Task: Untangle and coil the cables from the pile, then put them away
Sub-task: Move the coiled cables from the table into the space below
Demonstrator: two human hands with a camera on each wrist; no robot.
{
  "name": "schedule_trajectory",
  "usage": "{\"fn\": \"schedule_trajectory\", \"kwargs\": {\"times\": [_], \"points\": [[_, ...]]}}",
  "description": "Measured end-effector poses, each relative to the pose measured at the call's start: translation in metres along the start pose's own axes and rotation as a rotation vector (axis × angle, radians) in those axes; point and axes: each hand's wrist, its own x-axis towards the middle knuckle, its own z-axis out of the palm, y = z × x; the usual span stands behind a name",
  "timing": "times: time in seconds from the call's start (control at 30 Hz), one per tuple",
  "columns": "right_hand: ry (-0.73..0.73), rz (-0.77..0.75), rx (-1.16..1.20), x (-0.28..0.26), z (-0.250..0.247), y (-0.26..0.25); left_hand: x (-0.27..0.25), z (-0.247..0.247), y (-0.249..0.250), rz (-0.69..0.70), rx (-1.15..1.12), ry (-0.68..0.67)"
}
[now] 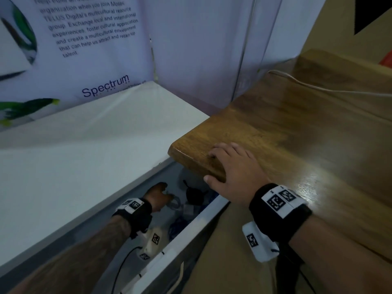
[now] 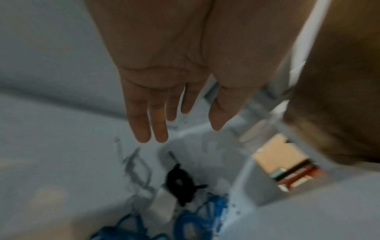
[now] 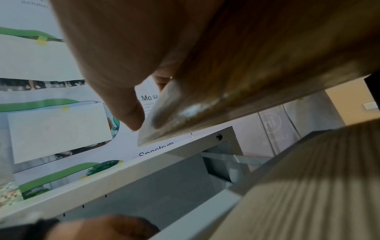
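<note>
An open white drawer beside the wooden table holds the cables. A black coiled cable lies at its far end, a blue cable nearer me, and a grey cable by the left wall. My left hand is down inside the drawer. In the left wrist view the left hand hangs with straight fingers, holding nothing, above the black coil, the grey cable and the blue cable. My right hand rests flat on the table corner, thumb over the edge.
A white cable trails across the wooden table. A white cabinet top lies left of the drawer, with printed banners behind it. A small white block sits among the cables. A box with batteries fills the neighbouring compartment.
</note>
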Motion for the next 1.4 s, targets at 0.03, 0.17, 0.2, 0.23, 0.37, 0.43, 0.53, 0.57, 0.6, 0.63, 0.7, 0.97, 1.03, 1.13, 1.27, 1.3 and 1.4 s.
{"fn": "schedule_trajectory", "kwargs": {"times": [0.03, 0.17, 0.2, 0.23, 0.37, 0.43, 0.53, 0.57, 0.6, 0.63, 0.7, 0.97, 1.03, 1.13, 1.27, 1.3, 1.4], "points": [[0.004, -0.002, 0.003, -0.001, -0.001, 0.000, -0.019, -0.004, 0.011, 0.082, 0.079, 0.005], [-0.046, -0.120, -0.055, -0.013, -0.004, -0.010, -0.098, -0.031, 0.054, 0.386, 0.276, 0.039], [-0.090, -0.188, -0.092, -0.017, -0.003, -0.014, -0.114, -0.036, 0.063, 0.436, 0.314, 0.046], [-0.136, -0.258, -0.132, -0.022, 0.000, -0.021, -0.133, -0.040, 0.069, 0.474, 0.343, 0.057], [-0.230, -0.415, -0.338, -0.026, 0.017, -0.043, -0.192, -0.037, 0.069, 0.523, 0.489, 0.097], [-0.260, -0.430, -0.480, -0.018, 0.031, -0.049, -0.200, -0.032, 0.059, 0.475, 0.674, 0.129], [-0.238, -0.410, -0.553, -0.003, 0.047, -0.066, -0.197, -0.028, 0.041, 0.359, 0.987, 0.217], [-0.213, -0.402, -0.540, 0.004, 0.051, -0.073, -0.195, -0.029, 0.038, 0.336, 1.045, 0.241], [-0.182, -0.399, -0.526, 0.012, 0.053, -0.080, -0.191, -0.031, 0.033, 0.316, 1.095, 0.267], [-0.157, -0.403, -0.525, 0.022, 0.054, -0.086, -0.186, -0.035, 0.028, 0.285, 1.132, 0.296], [-0.160, -0.416, -0.564, 0.042, 0.053, -0.096, -0.172, -0.048, 0.019, 0.201, 1.160, 0.328], [-0.232, -0.448, -0.550, 0.083, 0.081, -0.114, -0.142, -0.075, 0.015, 0.154, 1.028, 0.357], [-0.168, -0.434, -0.544, 0.089, 0.086, -0.120, -0.136, -0.075, 0.015, 0.180, 1.057, 0.412], [-0.065, -0.379, -0.460, 0.093, 0.091, -0.128, -0.130, -0.074, 0.018, 0.164, 1.133, 0.493], [-0.003, -0.279, -0.329, 0.097, 0.093, -0.136, -0.123, -0.080, 0.017, 0.187, 1.166, 0.554], [-0.016, -0.271, -0.309, 0.096, 0.092, -0.135, -0.123, -0.081, 0.017, 0.187, 1.159, 0.550], [-0.099, -0.295, -0.280, 0.087, 0.084, -0.128, -0.127, -0.082, 0.022, 0.181, 1.124, 0.509]]}}
